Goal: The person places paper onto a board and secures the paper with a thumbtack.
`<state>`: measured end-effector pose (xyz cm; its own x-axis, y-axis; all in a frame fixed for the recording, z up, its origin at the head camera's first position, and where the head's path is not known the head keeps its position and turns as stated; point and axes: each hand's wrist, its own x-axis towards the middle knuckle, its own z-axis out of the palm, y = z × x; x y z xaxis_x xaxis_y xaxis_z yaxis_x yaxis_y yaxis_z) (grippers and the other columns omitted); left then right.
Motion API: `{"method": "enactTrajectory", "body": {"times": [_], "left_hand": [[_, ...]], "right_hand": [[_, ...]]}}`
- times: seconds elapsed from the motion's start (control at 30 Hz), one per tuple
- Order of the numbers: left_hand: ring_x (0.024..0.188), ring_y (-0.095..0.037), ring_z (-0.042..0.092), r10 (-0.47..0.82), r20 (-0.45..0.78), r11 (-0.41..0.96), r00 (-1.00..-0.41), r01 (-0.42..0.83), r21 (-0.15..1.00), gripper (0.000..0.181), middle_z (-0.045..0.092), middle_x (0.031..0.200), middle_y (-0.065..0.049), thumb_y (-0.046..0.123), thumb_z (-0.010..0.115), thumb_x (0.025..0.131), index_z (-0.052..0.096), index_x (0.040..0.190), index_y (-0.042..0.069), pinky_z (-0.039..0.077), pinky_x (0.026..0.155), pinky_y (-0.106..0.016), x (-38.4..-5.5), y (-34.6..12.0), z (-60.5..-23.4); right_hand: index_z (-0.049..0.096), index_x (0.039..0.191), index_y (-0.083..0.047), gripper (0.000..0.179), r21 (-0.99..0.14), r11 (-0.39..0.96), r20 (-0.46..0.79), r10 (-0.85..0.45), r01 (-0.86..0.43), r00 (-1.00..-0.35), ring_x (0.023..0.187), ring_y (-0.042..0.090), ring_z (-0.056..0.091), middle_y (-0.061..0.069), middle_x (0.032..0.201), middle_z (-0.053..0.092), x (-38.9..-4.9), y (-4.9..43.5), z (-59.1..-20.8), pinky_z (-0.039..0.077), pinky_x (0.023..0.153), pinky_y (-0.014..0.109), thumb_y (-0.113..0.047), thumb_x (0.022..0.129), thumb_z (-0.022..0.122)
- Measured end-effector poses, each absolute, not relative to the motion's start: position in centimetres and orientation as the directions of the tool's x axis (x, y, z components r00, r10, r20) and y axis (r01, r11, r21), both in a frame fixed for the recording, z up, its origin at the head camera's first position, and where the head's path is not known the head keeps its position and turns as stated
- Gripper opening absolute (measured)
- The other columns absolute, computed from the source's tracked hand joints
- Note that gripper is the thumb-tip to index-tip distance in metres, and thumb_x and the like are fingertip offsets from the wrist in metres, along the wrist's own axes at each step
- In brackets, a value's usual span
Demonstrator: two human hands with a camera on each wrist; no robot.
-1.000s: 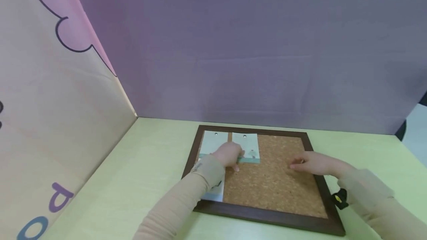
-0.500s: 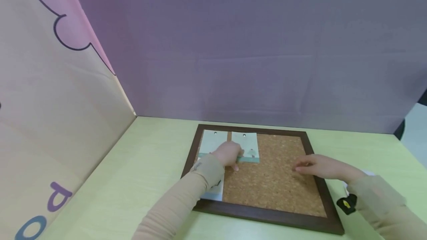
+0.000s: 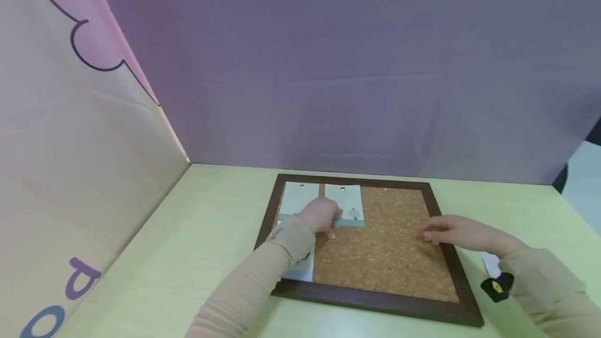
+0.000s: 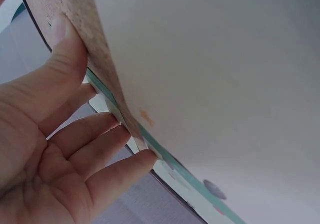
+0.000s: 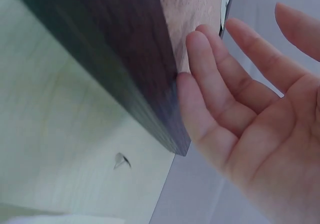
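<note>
A framed corkboard (image 3: 385, 254) lies on the table, with pale picture cards pinned at its upper left. My left hand (image 3: 321, 214) rests over the inner edges of the cards; in the left wrist view its fingertips (image 4: 147, 156) touch the cards near a green strip. Its thumb is spread apart over bare cork. One card (image 3: 345, 203) shows a small tree and a silver tack (image 3: 343, 189) at its top. The right hand (image 3: 457, 231) hovers at the board's right side, fingers loosely bent and holding nothing.
In the right wrist view a thumbtack (image 5: 120, 160) lies on the table beside the dark frame (image 5: 125, 44). White paper (image 3: 492, 264) lies under the right wrist. A purple cloth wall (image 3: 357, 67) stands behind, and a printed panel (image 3: 84, 134) at the left.
My right hand has drifted a little to the right, away from the middle of the board, and white paper now shows beside its wrist. The left hand stays on the cards.
</note>
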<state>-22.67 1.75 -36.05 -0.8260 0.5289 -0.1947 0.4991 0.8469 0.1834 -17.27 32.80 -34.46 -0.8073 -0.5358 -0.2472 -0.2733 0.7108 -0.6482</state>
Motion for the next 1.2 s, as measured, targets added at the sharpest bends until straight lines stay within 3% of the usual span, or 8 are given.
{"method": "enactTrajectory", "body": {"times": [0.17, 0.43, 0.57, 0.8, 1.0, 1.1, 1.2], "left_hand": [[0.103, -0.019, 0.062, 0.520, -0.197, 0.852, -0.831, 0.487, 0.193, 0.048, 0.068, 0.111, -0.003, 0.024, 0.081, 0.067, 0.067, 0.111, 0.011, 0.048, 0.096, -0.029, -22.6, 1.7, -36.1], [0.107, -0.020, 0.062, 0.524, -0.201, 0.850, -0.828, 0.491, 0.194, 0.049, 0.067, 0.115, -0.003, 0.024, 0.081, 0.067, 0.067, 0.112, 0.012, 0.047, 0.097, -0.029, -22.7, 1.8, -36.0], [0.111, -0.021, 0.060, 0.521, -0.208, 0.850, -0.828, 0.484, 0.205, 0.053, 0.065, 0.121, -0.003, 0.023, 0.080, 0.068, 0.065, 0.117, 0.012, 0.045, 0.100, -0.030, -22.7, 1.8, -36.1], [0.101, -0.019, 0.063, 0.525, -0.202, 0.849, -0.827, 0.490, 0.198, 0.043, 0.069, 0.108, -0.002, 0.024, 0.081, 0.067, 0.068, 0.107, 0.011, 0.049, 0.094, -0.029, -22.7, 1.8, -36.2], [0.102, -0.019, 0.063, 0.535, -0.200, 0.843, -0.821, 0.503, 0.191, 0.045, 0.068, 0.109, -0.002, 0.024, 0.081, 0.067, 0.068, 0.108, 0.011, 0.049, 0.094, -0.028, -22.8, 1.7, -36.2], [0.100, -0.019, 0.063, 0.541, -0.198, 0.839, -0.817, 0.509, 0.192, 0.042, 0.069, 0.106, -0.002, 0.024, 0.081, 0.067, 0.068, 0.105, 0.011, 0.049, 0.092, -0.028, -22.8, 1.7, -36.2], [0.100, -0.018, 0.063, 0.542, -0.202, 0.839, -0.816, 0.509, 0.194, 0.040, 0.069, 0.106, -0.002, 0.024, 0.080, 0.068, 0.068, 0.104, 0.012, 0.049, 0.092, -0.028, -22.8, 1.7, -36.1]], "right_hand": [[0.055, 0.121, 0.008, 0.039, -0.659, 0.711, -0.264, -0.524, -0.245, -0.810, 0.089, 0.013, 0.065, 0.022, 0.114, 0.063, -17.3, 33.8, -34.2, 0.051, 0.076, 0.024, -0.022, 0.097, 0.051], [0.054, 0.121, 0.007, 0.039, -0.614, 0.760, -0.290, -0.467, -0.212, -0.836, 0.090, 0.020, 0.062, 0.017, 0.111, 0.064, -17.5, 36.0, -33.9, 0.051, 0.073, 0.033, -0.024, 0.098, 0.050], [0.056, 0.119, 0.007, 0.036, -0.592, 0.773, -0.273, -0.461, -0.230, -0.844, 0.087, 0.012, 0.061, 0.015, 0.108, 0.064, -17.6, 37.3, -34.1, 0.050, 0.071, 0.030, -0.022, 0.099, 0.048], [0.058, 0.115, 0.004, 0.033, -0.545, 0.814, -0.287, -0.407, -0.201, -0.867, 0.086, 0.007, 0.059, 0.014, 0.108, 0.064, -17.6, 38.7, -34.1, 0.049, 0.072, 0.031, -0.023, 0.098, 0.049], [0.060, 0.113, 0.002, 0.029, -0.467, 0.833, -0.214, -0.433, -0.297, -0.876, 0.087, -0.008, 0.052, 0.013, 0.107, 0.066, -17.4, 40.0, -34.2, 0.048, 0.070, 0.026, -0.019, 0.094, 0.056], [0.060, 0.112, 0.005, 0.030, -0.447, 0.838, -0.198, -0.434, -0.313, -0.879, 0.087, -0.001, 0.056, 0.017, 0.105, 0.066, -17.5, 40.4, -34.1, 0.048, 0.069, 0.023, -0.017, 0.090, 0.062], [0.058, 0.110, 0.007, 0.034, -0.443, 0.844, -0.210, -0.426, -0.303, -0.880, 0.089, 0.016, 0.062, 0.020, 0.104, 0.065, -17.5, 40.4, -34.0, 0.049, 0.070, 0.023, -0.015, 0.086, 0.066]]}}
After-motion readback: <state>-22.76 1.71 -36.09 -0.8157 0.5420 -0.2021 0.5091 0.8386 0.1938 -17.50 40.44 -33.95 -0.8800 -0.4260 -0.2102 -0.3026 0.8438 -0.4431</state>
